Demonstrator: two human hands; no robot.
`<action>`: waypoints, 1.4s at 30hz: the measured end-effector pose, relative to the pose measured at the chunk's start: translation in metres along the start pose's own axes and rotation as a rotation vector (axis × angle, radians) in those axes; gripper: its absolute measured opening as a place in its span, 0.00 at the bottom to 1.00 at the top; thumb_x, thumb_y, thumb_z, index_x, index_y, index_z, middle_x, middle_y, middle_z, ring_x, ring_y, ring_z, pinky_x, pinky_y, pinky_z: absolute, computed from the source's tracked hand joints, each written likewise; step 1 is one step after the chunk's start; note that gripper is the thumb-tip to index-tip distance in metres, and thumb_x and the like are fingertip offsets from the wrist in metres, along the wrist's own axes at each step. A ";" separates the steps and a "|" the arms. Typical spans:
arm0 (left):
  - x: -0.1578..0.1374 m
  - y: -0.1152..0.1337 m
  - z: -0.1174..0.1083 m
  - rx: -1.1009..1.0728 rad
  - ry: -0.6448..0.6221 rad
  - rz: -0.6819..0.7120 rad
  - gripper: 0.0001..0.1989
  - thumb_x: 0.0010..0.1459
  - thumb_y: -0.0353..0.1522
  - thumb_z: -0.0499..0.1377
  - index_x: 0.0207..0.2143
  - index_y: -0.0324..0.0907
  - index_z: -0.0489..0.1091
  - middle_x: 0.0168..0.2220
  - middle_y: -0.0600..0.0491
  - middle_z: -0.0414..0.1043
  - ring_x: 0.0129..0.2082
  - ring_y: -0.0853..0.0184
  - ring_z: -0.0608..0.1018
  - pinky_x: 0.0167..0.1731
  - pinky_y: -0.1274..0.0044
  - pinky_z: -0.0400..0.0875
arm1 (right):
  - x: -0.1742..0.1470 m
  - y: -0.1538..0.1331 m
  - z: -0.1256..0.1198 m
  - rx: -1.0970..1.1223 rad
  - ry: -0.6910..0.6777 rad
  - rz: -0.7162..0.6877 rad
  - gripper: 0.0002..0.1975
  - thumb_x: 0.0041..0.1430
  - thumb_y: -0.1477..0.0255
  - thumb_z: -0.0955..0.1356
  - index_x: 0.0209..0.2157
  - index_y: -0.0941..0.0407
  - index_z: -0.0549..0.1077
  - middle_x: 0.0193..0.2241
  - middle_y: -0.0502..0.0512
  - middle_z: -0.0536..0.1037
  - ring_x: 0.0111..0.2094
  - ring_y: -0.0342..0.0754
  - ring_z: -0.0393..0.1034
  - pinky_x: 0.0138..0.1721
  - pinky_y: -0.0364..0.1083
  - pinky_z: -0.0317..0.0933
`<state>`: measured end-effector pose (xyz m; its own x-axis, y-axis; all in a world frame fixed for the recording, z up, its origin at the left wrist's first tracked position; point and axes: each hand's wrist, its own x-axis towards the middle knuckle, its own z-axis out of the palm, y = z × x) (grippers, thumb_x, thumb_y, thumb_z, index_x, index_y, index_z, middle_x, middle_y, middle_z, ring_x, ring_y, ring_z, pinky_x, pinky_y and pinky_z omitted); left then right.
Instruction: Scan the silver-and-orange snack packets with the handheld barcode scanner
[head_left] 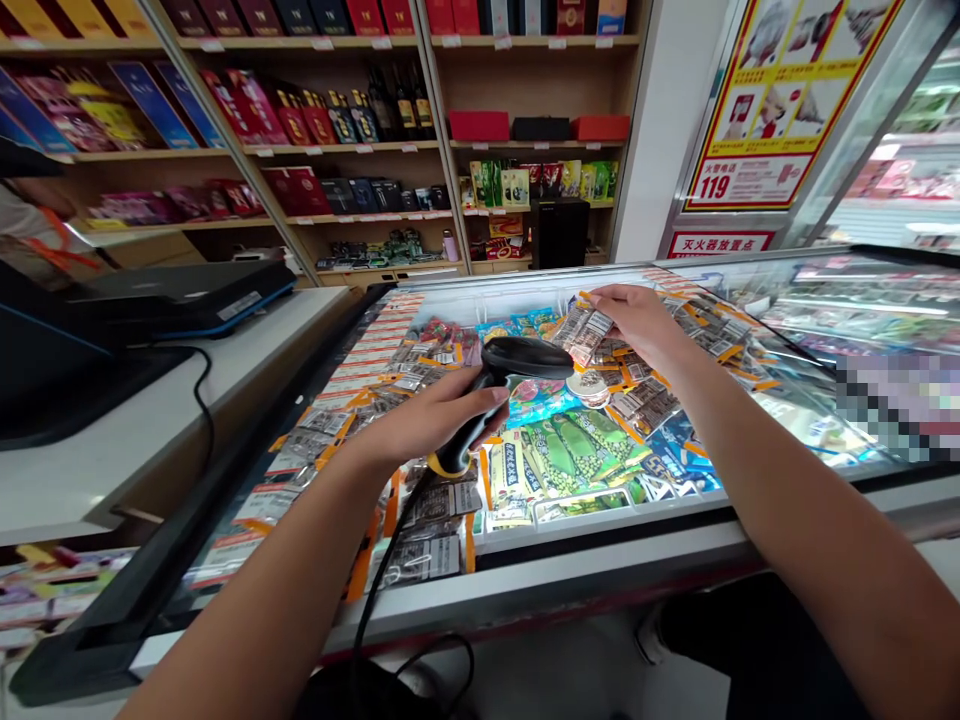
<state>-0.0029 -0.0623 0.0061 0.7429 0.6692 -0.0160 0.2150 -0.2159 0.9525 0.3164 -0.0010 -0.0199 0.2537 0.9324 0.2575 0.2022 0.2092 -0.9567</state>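
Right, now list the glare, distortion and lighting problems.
Head view: wide-angle distortion tilts the shelves towards the left; head view: reflections wash over the glass at right; head view: green packets look brightly lit, while the black scanner in the left hand reads dark; head view: a pixelated patch covers part of the right side.

Wall poster [795, 100] read "火警电话" over a big "119". Sign [720, 244] right below it read "灭火器放置点". Print on the held packet [586, 330], green wrappers [564, 450] and shelf price tags [503, 43] was too small or blurred to read.
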 end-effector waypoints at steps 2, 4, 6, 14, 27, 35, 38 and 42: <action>0.000 0.001 -0.001 0.007 0.015 -0.004 0.14 0.65 0.43 0.56 0.33 0.42 0.65 0.28 0.52 0.70 0.22 0.70 0.71 0.22 0.78 0.65 | 0.002 -0.001 -0.005 0.013 0.022 -0.010 0.16 0.54 0.59 0.75 0.40 0.55 0.80 0.35 0.54 0.79 0.33 0.46 0.72 0.33 0.46 0.71; 0.000 0.002 -0.001 0.017 0.017 -0.006 0.15 0.65 0.43 0.56 0.32 0.42 0.65 0.28 0.52 0.70 0.21 0.71 0.71 0.21 0.79 0.64 | 0.003 -0.002 -0.009 0.025 0.030 -0.014 0.17 0.54 0.59 0.75 0.41 0.55 0.80 0.35 0.54 0.79 0.33 0.46 0.73 0.34 0.47 0.71; 0.000 0.003 -0.001 0.027 0.008 -0.001 0.15 0.65 0.43 0.56 0.31 0.41 0.66 0.27 0.52 0.69 0.21 0.71 0.71 0.21 0.79 0.64 | 0.003 -0.002 -0.011 0.028 0.033 -0.015 0.17 0.54 0.59 0.75 0.41 0.55 0.80 0.35 0.54 0.80 0.33 0.46 0.74 0.35 0.46 0.71; 0.001 0.002 -0.001 0.031 0.004 0.061 0.15 0.65 0.42 0.54 0.31 0.41 0.68 0.26 0.51 0.69 0.20 0.70 0.70 0.21 0.77 0.63 | 0.008 0.001 -0.011 -0.083 0.052 -0.055 0.17 0.55 0.59 0.73 0.41 0.55 0.80 0.34 0.55 0.80 0.32 0.48 0.74 0.31 0.46 0.71; 0.010 0.006 -0.005 -0.333 0.354 0.171 0.11 0.58 0.40 0.59 0.33 0.41 0.65 0.23 0.55 0.68 0.17 0.72 0.68 0.18 0.79 0.62 | 0.023 0.015 -0.112 -1.009 0.674 -0.020 0.20 0.60 0.66 0.68 0.52 0.57 0.76 0.53 0.74 0.73 0.57 0.72 0.61 0.53 0.71 0.50; 0.011 0.010 -0.014 -0.435 0.593 0.149 0.11 0.58 0.40 0.57 0.31 0.42 0.63 0.22 0.55 0.66 0.15 0.73 0.67 0.16 0.80 0.61 | -0.049 -0.020 0.042 -0.543 -0.231 -0.357 0.16 0.68 0.63 0.63 0.52 0.52 0.74 0.49 0.59 0.78 0.48 0.55 0.72 0.50 0.54 0.66; 0.011 0.008 -0.018 -0.454 0.642 0.115 0.12 0.59 0.41 0.57 0.31 0.42 0.63 0.22 0.55 0.66 0.16 0.73 0.68 0.16 0.80 0.62 | -0.080 -0.005 0.092 -0.481 -0.532 -0.301 0.28 0.65 0.52 0.66 0.62 0.48 0.67 0.63 0.59 0.68 0.59 0.62 0.65 0.55 0.59 0.63; 0.012 0.003 -0.019 -0.409 0.597 0.138 0.12 0.59 0.40 0.57 0.31 0.42 0.64 0.24 0.55 0.67 0.17 0.73 0.68 0.16 0.81 0.62 | -0.090 0.017 0.119 -0.612 -0.592 -0.305 0.39 0.59 0.46 0.69 0.67 0.47 0.61 0.65 0.58 0.65 0.67 0.68 0.52 0.62 0.66 0.52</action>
<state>-0.0058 -0.0416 0.0144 0.2490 0.9535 0.1697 -0.1955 -0.1222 0.9731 0.1849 -0.0462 -0.0749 -0.3878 0.8964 0.2146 0.6916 0.4369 -0.5752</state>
